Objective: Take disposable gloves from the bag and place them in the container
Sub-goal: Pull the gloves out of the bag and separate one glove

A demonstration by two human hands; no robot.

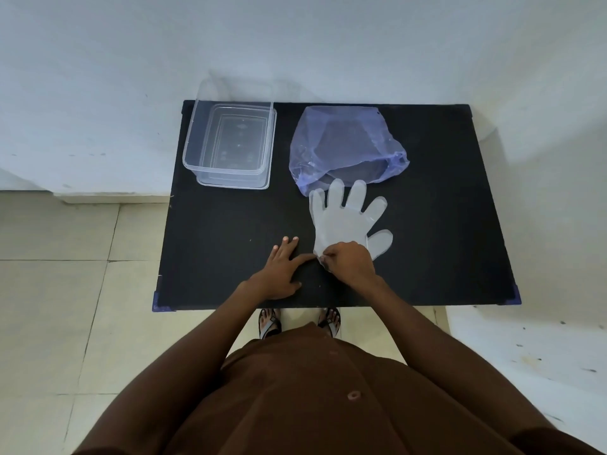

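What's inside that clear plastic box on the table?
Nothing: through the clear container only its own moulded bottom shows. It seems to sit on its lid, which hides the table beneath. The glove lies outside, beside the bag.

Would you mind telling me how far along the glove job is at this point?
Done: one clear glove is out of the purple bag and lies flat on the black table. In hand: the right hand pinches the glove's cuff, while the left hand rests flat beside it. Left: the clear container looks empty, so the glove still has to go in. Whether the bag holds more is unclear.
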